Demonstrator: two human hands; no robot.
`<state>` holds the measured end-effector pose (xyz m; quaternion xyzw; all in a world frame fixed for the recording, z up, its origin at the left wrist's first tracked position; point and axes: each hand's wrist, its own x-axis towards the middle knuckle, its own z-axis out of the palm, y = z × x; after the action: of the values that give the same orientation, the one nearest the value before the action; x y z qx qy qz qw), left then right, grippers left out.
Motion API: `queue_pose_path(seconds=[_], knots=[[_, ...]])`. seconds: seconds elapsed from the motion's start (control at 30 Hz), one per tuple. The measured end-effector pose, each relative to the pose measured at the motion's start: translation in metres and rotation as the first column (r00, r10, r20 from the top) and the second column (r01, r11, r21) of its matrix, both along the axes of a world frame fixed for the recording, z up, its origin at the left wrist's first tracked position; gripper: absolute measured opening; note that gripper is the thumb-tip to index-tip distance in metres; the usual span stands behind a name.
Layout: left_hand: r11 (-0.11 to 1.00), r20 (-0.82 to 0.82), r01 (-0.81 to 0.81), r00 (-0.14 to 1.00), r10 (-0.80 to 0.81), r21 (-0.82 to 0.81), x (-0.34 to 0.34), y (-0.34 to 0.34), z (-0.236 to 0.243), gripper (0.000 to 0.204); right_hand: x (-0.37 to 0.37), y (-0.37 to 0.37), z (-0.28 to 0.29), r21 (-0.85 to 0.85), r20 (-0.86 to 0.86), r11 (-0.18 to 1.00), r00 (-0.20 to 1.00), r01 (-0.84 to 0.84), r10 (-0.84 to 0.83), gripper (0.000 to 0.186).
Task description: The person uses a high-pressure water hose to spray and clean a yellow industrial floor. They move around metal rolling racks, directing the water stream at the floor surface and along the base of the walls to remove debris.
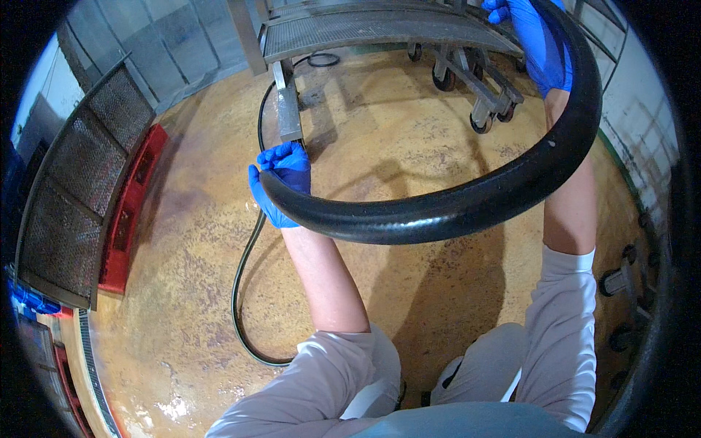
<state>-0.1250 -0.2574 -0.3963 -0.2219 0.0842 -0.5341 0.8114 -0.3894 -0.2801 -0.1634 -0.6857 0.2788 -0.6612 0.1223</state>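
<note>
A thick black hose [438, 217] sweeps in a wide curve in front of me, from left of centre round to the upper right. My left hand [283, 182], in a blue glove, is closed around its left end. My right hand [537, 55], also blue-gloved, is raised at the top right where the hose runs past and partly covers it. Its fingers are curled at the picture's upper edge, and the part of the hose inside them is mostly hidden.
A thin dark hose [235, 306] winds over the wet tan floor [182, 292]. Metal steps [387, 33] stand ahead, with caster wheels [443, 78] beneath. On the left, a mesh metal panel [80, 186] leans by a red pallet [133, 212]. A white wall [639, 95] bounds the right.
</note>
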Motion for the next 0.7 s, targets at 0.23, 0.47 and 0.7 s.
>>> queue_pose_path(seconds=[0.23, 0.47, 0.7], knots=[[0.999, 0.010, -0.008, 1.000, 0.008, -0.035, 0.002, 0.003, 0.001, 0.023, 0.007, 0.007, -0.002, 0.003, -0.012, 0.998, 0.998, -0.064, 0.064, 0.015], [1.000, -0.004, 0.009, 1.000, -0.009, 0.010, -0.001, 0.004, 0.005, 0.024, -0.004, -0.004, -0.004, 0.021, -0.016, 0.999, 0.999, 0.040, -0.040, 0.015], [0.999, -0.050, -0.002, 0.999, 0.004, 0.038, 0.002, -0.002, 0.000, 0.022, 0.013, 0.013, -0.001, -0.014, -0.021, 1.000, 1.000, -0.013, 0.013, 0.015]])
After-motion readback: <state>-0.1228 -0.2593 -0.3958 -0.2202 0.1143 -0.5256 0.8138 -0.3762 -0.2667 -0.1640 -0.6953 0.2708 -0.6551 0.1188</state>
